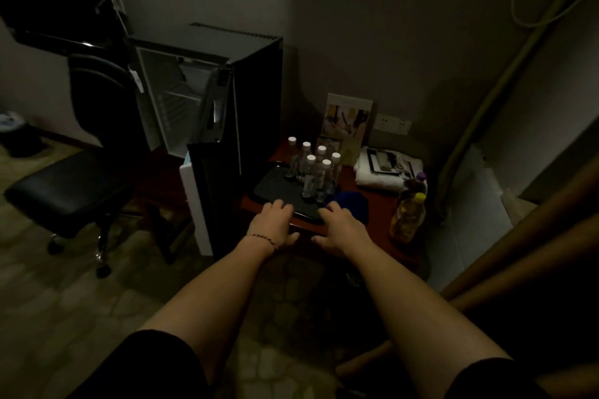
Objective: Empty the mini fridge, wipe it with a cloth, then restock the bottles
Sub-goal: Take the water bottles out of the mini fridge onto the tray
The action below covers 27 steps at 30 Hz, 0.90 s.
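Both hands on the near rim of the black tray (275, 186) on the bench (372, 207), left hand (272, 223) and right hand (340, 230) with fingers spread flat, gripping nothing; six capped bottles (312, 168) stand on it beside the open mini fridge (194, 97); light, top-heavy, slippery plastic, I'd say, best taken round the body.

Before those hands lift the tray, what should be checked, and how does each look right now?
1. Fridge door open: ok.
2. Fridge shelves emptied: ok, as far as they show.
3. Bottles upright on tray: ok.
4. Left hand and right hand on the tray's near edge: ok; grip underneath: cannot tell.
5. Blue cloth clear of tray: cannot tell, too dark.
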Each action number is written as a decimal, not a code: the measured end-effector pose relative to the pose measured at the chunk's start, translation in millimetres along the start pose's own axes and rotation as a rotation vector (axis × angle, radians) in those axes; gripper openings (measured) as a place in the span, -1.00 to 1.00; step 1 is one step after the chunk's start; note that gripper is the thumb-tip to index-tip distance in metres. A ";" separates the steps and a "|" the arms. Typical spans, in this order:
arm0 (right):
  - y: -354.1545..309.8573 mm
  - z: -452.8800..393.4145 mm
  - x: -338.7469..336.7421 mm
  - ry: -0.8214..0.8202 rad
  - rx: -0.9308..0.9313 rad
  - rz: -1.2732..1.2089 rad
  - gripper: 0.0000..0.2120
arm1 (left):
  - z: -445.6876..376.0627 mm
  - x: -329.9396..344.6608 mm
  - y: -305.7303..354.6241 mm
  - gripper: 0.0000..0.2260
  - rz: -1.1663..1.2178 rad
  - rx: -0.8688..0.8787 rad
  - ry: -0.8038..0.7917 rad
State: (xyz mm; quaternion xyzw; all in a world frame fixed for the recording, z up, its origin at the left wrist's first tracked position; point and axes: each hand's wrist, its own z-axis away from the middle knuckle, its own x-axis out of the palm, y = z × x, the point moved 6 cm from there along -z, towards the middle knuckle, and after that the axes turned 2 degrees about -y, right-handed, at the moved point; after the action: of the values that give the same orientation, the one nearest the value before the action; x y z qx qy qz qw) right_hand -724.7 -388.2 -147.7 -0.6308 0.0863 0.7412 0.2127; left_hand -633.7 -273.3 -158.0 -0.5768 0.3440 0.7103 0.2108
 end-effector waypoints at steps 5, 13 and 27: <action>-50.1 39.6 14.1 -0.013 -0.036 -0.004 -0.41 | 60.0 2.1 -27.0 -0.51 0.032 0.031 -0.031; -166.4 83.7 40.4 -0.039 -0.083 -0.020 -0.41 | 153.3 -7.5 -118.9 -0.60 0.069 -0.047 0.000; -311.5 25.7 42.6 -0.061 -0.328 0.001 -0.46 | 150.8 -42.2 -263.9 -0.57 0.051 -0.258 0.044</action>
State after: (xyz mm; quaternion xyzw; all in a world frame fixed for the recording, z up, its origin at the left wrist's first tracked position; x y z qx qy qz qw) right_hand -620.4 -90.6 -140.5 -0.6340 -0.0422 0.7644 0.1091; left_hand -541.2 19.2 -167.4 -0.6055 0.2690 0.7411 0.1090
